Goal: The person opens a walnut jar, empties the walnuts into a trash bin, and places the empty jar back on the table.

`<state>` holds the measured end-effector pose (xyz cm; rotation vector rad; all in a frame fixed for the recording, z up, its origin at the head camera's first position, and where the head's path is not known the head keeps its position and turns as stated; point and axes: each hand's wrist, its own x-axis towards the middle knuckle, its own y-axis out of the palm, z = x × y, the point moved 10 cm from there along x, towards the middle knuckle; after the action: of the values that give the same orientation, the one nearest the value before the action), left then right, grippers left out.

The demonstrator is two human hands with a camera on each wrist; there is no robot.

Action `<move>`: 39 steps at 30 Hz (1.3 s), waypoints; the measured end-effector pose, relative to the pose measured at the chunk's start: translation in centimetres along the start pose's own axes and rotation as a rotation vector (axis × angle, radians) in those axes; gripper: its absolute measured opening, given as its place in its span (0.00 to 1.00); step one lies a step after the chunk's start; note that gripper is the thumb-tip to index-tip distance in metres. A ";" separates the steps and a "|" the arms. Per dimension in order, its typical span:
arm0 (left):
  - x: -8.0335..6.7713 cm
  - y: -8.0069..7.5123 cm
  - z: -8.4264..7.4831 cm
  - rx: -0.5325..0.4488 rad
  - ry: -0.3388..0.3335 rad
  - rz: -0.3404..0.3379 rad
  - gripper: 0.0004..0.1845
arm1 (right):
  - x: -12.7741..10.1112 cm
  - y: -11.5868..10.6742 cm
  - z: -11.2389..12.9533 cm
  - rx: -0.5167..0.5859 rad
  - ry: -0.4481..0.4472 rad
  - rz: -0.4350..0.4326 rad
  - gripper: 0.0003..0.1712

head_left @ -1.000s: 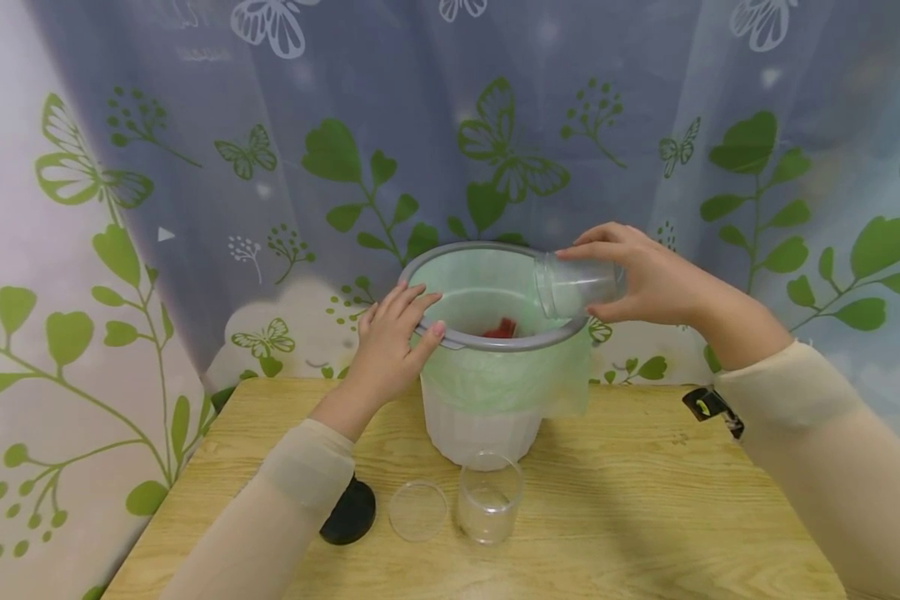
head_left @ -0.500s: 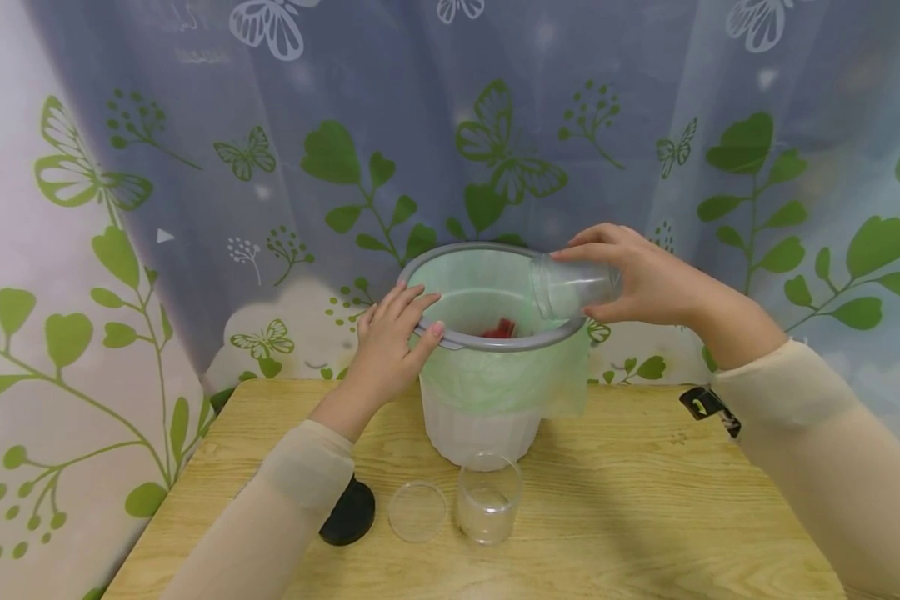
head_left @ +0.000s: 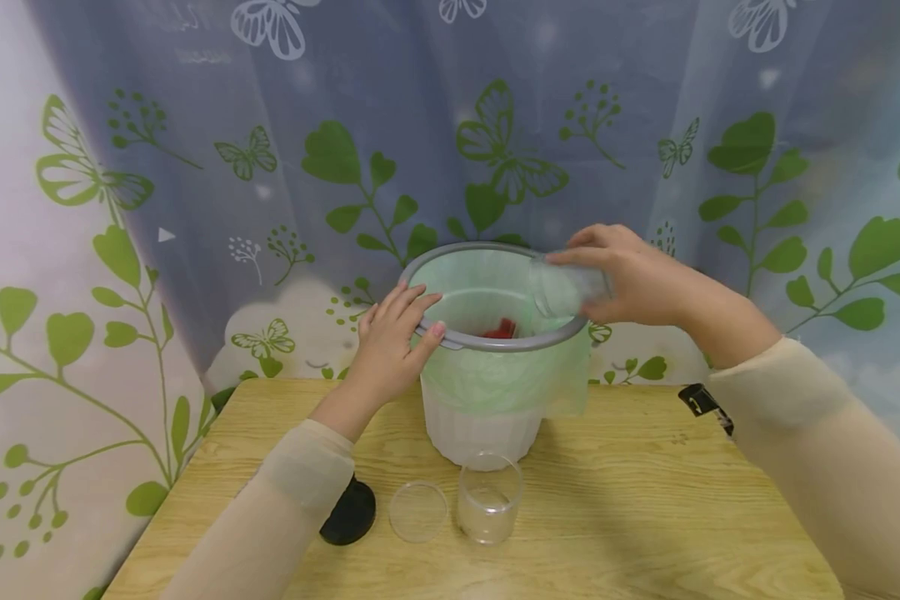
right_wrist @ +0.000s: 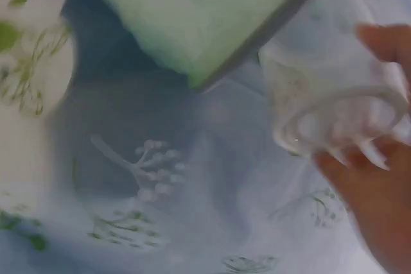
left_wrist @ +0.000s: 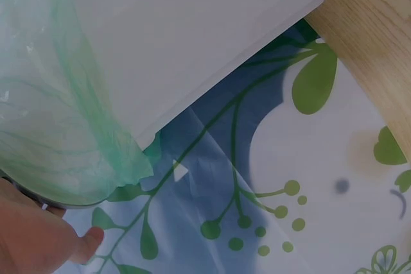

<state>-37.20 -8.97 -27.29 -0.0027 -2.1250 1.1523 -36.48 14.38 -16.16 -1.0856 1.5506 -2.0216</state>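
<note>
A white bin [head_left: 480, 425] with a grey rim [head_left: 495, 343] and a green liner [head_left: 506, 379] stands on the wooden table [head_left: 645, 517]. Something red [head_left: 500, 328] lies inside it. My left hand [head_left: 392, 340] grips the rim on its left side, fingers over the edge; its wrist view shows the liner [left_wrist: 58, 113] and white wall [left_wrist: 192, 36]. My right hand [head_left: 630, 275] holds a clear glass jar [head_left: 566, 287] tipped on its side, mouth over the bin's right edge. The jar [right_wrist: 334, 101] shows beside the rim [right_wrist: 270, 30] in the right wrist view.
In front of the bin stand an empty clear glass [head_left: 489, 498], a clear round lid [head_left: 417, 511] and a black cap [head_left: 350, 512]. A small black object [head_left: 701, 402] sits at the table's right edge. A leaf-printed curtain [head_left: 195, 167] hangs close behind.
My right hand has shifted the tipped jar slightly left, further over the bin's rim. My left hand has not moved.
</note>
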 end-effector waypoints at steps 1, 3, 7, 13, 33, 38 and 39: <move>0.0 0.0 0.0 0.002 -0.001 0.001 0.40 | 0.1 0.5 -0.1 -0.019 0.013 0.040 0.38; 0.0 0.0 0.0 0.007 -0.001 0.004 0.41 | 0.3 1.2 -0.3 -0.055 0.030 0.104 0.38; 0.0 0.0 0.1 0.015 -0.002 0.011 0.41 | 0.6 1.6 -0.3 -0.054 0.043 0.128 0.39; 0.0 0.0 0.2 0.018 -0.005 0.013 0.41 | 0.6 1.7 -0.1 -0.057 0.032 0.123 0.39; 0.0 0.1 0.1 0.006 -0.004 0.013 0.40 | -0.9 0.0 1.0 -0.066 -0.091 -0.042 0.39; 0.1 0.2 0.2 0.012 -0.001 0.009 0.40 | -1.3 -0.4 1.3 -0.066 -0.121 -0.079 0.39; 0.1 0.2 0.3 0.012 0.000 0.008 0.40 | -1.4 -0.4 1.3 -0.066 -0.125 -0.084 0.39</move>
<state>-37.47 -9.01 -27.49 -0.0056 -2.1200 1.1698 -34.52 14.64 -16.14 -1.2964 1.5413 -1.9277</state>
